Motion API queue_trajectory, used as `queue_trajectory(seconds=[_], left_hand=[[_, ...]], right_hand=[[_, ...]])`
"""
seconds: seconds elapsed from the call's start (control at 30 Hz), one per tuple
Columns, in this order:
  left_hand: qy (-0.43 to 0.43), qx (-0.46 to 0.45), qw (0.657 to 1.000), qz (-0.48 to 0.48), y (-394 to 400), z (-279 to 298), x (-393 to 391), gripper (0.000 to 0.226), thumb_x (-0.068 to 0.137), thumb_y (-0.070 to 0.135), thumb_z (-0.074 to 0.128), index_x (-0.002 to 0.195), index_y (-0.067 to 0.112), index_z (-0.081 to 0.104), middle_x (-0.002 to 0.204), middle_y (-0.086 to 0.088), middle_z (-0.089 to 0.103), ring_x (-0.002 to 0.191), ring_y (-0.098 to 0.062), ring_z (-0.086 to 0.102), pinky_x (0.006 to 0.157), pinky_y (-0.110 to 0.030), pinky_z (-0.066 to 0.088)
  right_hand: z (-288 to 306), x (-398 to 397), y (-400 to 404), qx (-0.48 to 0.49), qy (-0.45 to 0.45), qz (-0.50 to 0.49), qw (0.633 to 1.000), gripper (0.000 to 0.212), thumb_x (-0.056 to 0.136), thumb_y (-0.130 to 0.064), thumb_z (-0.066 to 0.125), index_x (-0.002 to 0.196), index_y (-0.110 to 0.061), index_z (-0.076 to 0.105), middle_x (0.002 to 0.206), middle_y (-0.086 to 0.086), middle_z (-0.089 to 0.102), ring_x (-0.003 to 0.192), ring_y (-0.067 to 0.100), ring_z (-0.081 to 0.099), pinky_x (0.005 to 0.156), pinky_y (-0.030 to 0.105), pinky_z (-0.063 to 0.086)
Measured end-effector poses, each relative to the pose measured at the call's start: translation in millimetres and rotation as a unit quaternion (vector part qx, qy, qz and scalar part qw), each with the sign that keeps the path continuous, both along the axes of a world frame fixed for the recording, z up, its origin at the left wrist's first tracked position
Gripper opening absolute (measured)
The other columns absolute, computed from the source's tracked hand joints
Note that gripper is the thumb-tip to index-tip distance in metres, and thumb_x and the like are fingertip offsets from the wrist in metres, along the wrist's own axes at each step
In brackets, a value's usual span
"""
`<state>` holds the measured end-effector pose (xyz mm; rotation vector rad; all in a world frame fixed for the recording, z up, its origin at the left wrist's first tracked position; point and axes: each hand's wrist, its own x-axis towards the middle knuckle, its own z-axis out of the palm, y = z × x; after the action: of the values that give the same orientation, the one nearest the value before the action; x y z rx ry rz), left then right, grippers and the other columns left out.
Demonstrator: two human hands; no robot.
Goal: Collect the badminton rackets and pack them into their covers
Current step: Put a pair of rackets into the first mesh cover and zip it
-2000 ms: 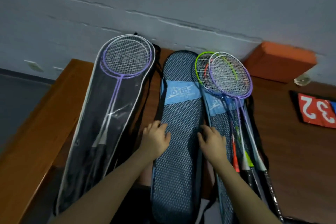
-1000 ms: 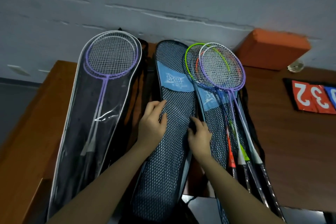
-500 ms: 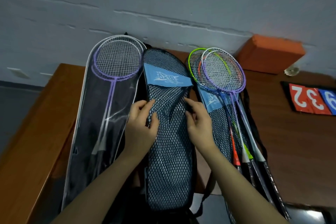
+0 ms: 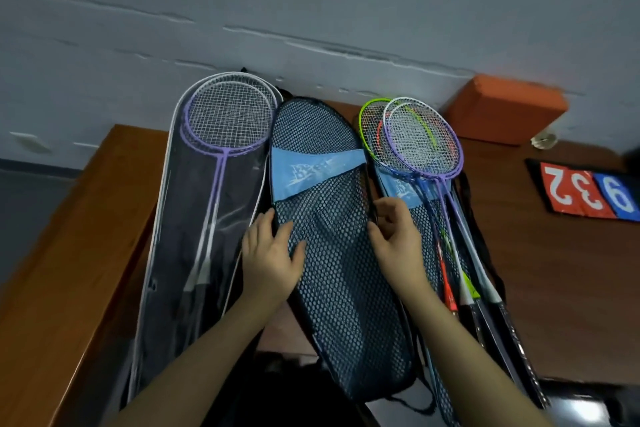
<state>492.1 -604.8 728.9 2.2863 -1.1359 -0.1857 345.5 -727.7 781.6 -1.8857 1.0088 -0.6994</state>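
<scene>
Head view: both hands (image 4: pixel 337 246) (fingers curled) on mesh cover (image 4: pixel 341 288).

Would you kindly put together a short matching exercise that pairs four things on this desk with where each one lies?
Things:
1. clear cover
2. middle mesh cover
3. loose rackets
4. orange block

Places:
A. against the wall, far right
B. between the left hand and right hand
C. leftmost, with a purple racket inside
D. stacked on the right-hand mesh cover

Pairs: 1-C, 2-B, 3-D, 4-A
</scene>
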Motion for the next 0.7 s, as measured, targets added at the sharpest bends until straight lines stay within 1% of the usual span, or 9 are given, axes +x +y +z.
queue_trajectory(seconds=[0.07,0.17,0.27,0.3,0.37,0.47,0.57,0.63,0.7], left_hand=[[0.004,-0.011,1.000,-0.029,-4.9,4.1,-4.1,0.049,0.083,0.043,0.040,0.107,0.008,0.064,0.121,-0.018,0.055,0.112,-0.037,0.053,0.096,-0.048,0.038],[0.047,-0.032,0.995,-0.087,-25.1,23.1,-11.2,0.048,0.088,0.047,0.040,0.117,0.014,0.060,0.118,-0.005,0.055,0.114,-0.024,0.048,0.099,-0.037,0.030],[0.049,-0.068,0.991,-0.103,-50.2,39.6,-20.8,0.037,0.092,0.041,0.048,0.122,0.021,0.057,0.115,0.003,0.054,0.114,-0.017,0.043,0.096,-0.028,0.020],[0.047,-0.071,0.991,-0.103,-58.1,44.2,-23.8,0.037,0.091,0.042,0.048,0.122,0.022,0.056,0.115,0.004,0.054,0.114,-0.017,0.043,0.094,-0.028,0.020],[0.060,-0.036,0.991,-0.110,-74.5,51.4,-29.0,0.042,0.090,0.048,0.046,0.124,0.023,0.054,0.116,0.003,0.055,0.115,-0.018,0.043,0.096,-0.031,0.022],[0.139,0.032,0.984,-0.105,-93.3,59.3,-32.3,0.049,0.086,0.053,0.049,0.122,0.020,0.054,0.111,-0.002,0.061,0.108,-0.022,0.054,0.098,-0.041,0.037],[0.231,0.023,0.969,-0.087,-101.8,64.5,-32.3,0.041,0.084,0.035,0.062,0.119,0.013,0.058,0.107,-0.008,0.064,0.100,-0.021,0.059,0.089,-0.036,0.048],[0.289,0.000,0.955,-0.072,-102.4,63.1,-31.7,0.032,0.084,0.019,0.065,0.115,0.010,0.061,0.110,-0.009,0.065,0.099,-0.016,0.059,0.087,-0.029,0.048],[0.351,-0.039,0.935,-0.043,-98.9,61.6,-29.8,0.029,0.083,0.011,0.065,0.111,0.009,0.063,0.112,-0.007,0.065,0.099,-0.013,0.059,0.088,-0.026,0.048]], right_hand=[[-0.8,-5.2,2.5,0.014,-0.005,-0.005,1.000,0.027,0.086,-0.006,0.061,0.105,-0.022,0.049,0.096,-0.012,0.058,0.086,0.008,0.059,0.079,0.027,0.050],[-2.1,-12.4,8.7,0.025,-0.015,-0.002,1.000,0.028,0.084,-0.006,0.064,0.103,-0.020,0.050,0.095,-0.008,0.058,0.085,0.010,0.059,0.080,0.028,0.050],[-2.6,-18.2,13.6,0.022,-0.029,-0.018,0.999,0.035,0.083,-0.004,0.065,0.099,-0.030,0.047,0.095,-0.010,0.057,0.082,0.008,0.058,0.078,0.027,0.049],[-1.5,-19.7,14.2,0.019,-0.033,-0.021,0.999,0.039,0.082,-0.004,0.066,0.097,-0.033,0.046,0.094,-0.012,0.057,0.081,0.006,0.057,0.076,0.025,0.049],[0.6,-22.6,14.2,0.005,-0.025,-0.012,1.000,0.042,0.083,-0.004,0.066,0.094,-0.038,0.044,0.092,-0.012,0.058,0.079,0.004,0.058,0.072,0.023,0.049],[1.2,-27.2,15.3,-0.036,0.023,0.012,0.999,0.039,0.085,-0.008,0.064,0.092,-0.039,0.041,0.088,-0.014,0.058,0.078,0.005,0.059,0.067,0.024,0.050],[-1.5,-31.9,15.7,-0.046,0.051,0.020,0.997,0.031,0.084,-0.011,0.065,0.091,-0.031,0.043,0.083,-0.010,0.057,0.073,0.016,0.059,0.064,0.031,0.049],[-2.2,-32.8,16.5,0.008,0.009,0.010,1.000,0.025,0.083,-0.014,0.068,0.087,-0.027,0.047,0.083,-0.004,0.060,0.074,0.019,0.060,0.065,0.030,0.048],[-3.0,-32.6,15.5,0.070,-0.055,-0.014,0.996,0.019,0.083,-0.015,0.068,0.089,-0.024,0.052,0.086,0.001,0.062,0.080,0.018,0.060,0.072,0.029,0.048]])
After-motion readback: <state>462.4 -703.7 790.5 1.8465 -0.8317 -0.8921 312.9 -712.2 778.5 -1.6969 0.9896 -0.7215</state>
